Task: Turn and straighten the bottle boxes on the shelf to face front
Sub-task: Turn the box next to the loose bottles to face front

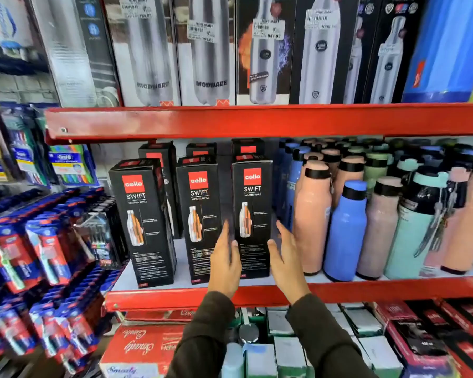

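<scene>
Shelf: the red middle shelf (339, 291) holds black bottle boxes at its left part and loose bottles at its right part.
Boxes: three stand upright in the front row, logos facing front, with more black boxes behind them.
Right box: the right box (253, 214) stands between the two hands.
Middle box: the middle box (200, 216) is at 9 o'clock from the right box.
Left box: the left box (144, 222) leans a little.
Loose bottles: pink, blue and green bottles (344, 230) stand at 3 o'clock from the boxes.
Left hand: the left hand (225, 264) has flat, spread fingers beside the right box's left edge; touching or not, I cannot tell.
Right hand: the right hand (288, 259) is spread wide, fingers just beside the box's right edge, gripping nothing.
</scene>
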